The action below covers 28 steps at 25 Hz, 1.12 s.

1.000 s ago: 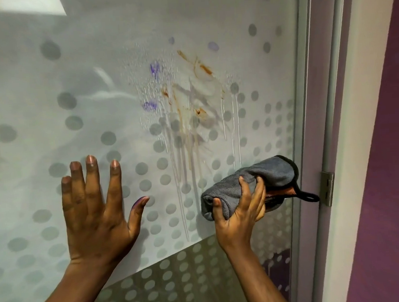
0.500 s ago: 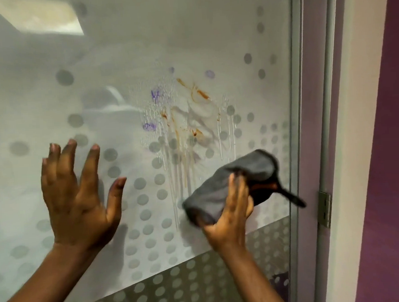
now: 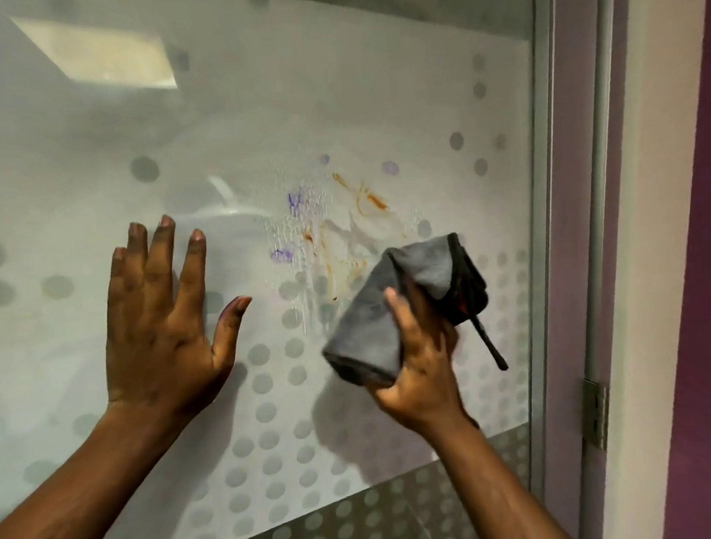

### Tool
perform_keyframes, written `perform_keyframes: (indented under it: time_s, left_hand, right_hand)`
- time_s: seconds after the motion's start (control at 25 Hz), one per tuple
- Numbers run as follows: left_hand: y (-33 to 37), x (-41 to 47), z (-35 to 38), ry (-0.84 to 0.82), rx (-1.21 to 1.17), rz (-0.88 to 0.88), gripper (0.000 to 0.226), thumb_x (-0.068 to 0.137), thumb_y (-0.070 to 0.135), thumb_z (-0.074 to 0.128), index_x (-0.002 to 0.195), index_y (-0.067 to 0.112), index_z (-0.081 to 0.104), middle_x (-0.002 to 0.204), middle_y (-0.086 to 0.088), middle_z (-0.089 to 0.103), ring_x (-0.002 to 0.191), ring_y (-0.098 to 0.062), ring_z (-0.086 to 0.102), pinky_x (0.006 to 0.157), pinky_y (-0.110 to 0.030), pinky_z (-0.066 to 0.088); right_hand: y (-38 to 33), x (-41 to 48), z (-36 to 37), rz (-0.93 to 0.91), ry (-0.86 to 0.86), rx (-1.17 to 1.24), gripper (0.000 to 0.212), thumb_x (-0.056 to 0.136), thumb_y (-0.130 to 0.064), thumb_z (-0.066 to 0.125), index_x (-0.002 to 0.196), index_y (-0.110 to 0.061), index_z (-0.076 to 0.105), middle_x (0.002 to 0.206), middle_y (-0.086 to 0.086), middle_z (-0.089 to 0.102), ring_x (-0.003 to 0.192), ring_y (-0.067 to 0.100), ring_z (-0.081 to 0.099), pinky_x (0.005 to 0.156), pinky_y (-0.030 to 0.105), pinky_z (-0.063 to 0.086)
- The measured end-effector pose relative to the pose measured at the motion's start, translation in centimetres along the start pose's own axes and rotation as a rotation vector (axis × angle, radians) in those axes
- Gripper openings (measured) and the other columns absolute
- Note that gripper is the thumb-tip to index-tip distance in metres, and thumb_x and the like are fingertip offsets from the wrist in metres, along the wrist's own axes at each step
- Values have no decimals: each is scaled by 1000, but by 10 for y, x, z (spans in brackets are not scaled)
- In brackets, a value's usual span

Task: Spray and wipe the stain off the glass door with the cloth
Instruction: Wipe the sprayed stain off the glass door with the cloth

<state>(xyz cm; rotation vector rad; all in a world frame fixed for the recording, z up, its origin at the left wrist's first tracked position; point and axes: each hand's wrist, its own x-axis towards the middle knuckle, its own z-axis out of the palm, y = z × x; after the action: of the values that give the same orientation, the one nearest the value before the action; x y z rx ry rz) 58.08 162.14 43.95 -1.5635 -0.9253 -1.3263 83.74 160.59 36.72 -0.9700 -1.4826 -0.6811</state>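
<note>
— Grey folded microfibre cloth, black-edged: where is it now?

— Higher than a moment ago, its top corner reaching the lower right edge of the orange and purple stain on the frosted, dotted glass door. A black loop hangs from it.

— And the right hand?

— Fingers closed around the cloth's lower half, thumb on top.

— The left hand?

— It has risen too; open, fingers spread against the glass, left of the stain.

— The stain itself?

— Orange streaks, purple smudges, wet droplets running down. Metal hinge at right.
</note>
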Motion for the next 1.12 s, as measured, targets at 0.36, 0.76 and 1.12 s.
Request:
perform_keyframes:
  time_s: [0.36, 0.76, 1.12]
  left_hand:
    - [2, 0, 2, 19, 0, -15, 75, 94, 54, 36, 152, 10, 19, 158, -25, 14, 149, -37, 7, 123, -39, 0]
    - [-30, 21, -8, 60, -45, -4, 71, 95, 52, 33, 147, 4, 32, 156, -23, 25, 147, -37, 15, 123, -40, 6]
    - [-49, 10, 6, 237, -272, -163, 68, 96, 52, 27, 152, 13, 21, 160, -13, 20, 148, -35, 17, 116, -56, 24]
  right_hand:
    - [-24, 112, 4, -16, 172, -27, 83, 72, -50, 65, 143, -15, 40, 158, 15, 22, 148, 25, 16, 110, 46, 22]
    - [-21, 122, -6, -73, 131, -56, 65, 65, -53, 70, 121, -22, 57, 155, 24, 21, 143, 34, 25, 100, 48, 29]
    - [-119, 98, 41, -302, 15, 6, 58, 65, -47, 74, 115, -19, 68, 151, 30, 27, 145, 40, 18, 111, 55, 18]
